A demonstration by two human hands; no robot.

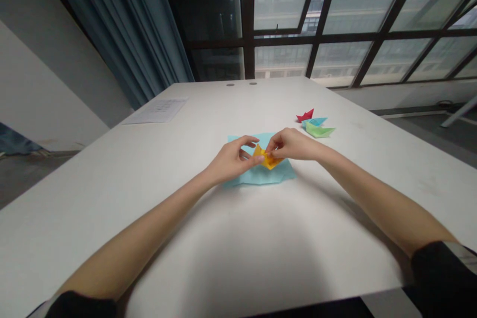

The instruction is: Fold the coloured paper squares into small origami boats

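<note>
A yellow folded paper boat (271, 161) is held between both hands above a light blue sheet of paper (261, 176). My left hand (236, 159) has its thumb against the boat's left side, with the other fingers curved behind and partly hidden. The fingertips of my right hand (290, 145) pinch the boat's upper right part. One pointed end of the boat sticks up between the two hands. The blue sheet lies under them, its edges a little wrinkled.
Farther right on the white table (112, 184) sit a red paper boat (306, 116), a blue paper boat (315, 122) and a green paper boat (319, 131), close together. A printed sheet (158, 111) lies at the far left. Behind are a blue curtain (126, 25) and windows.
</note>
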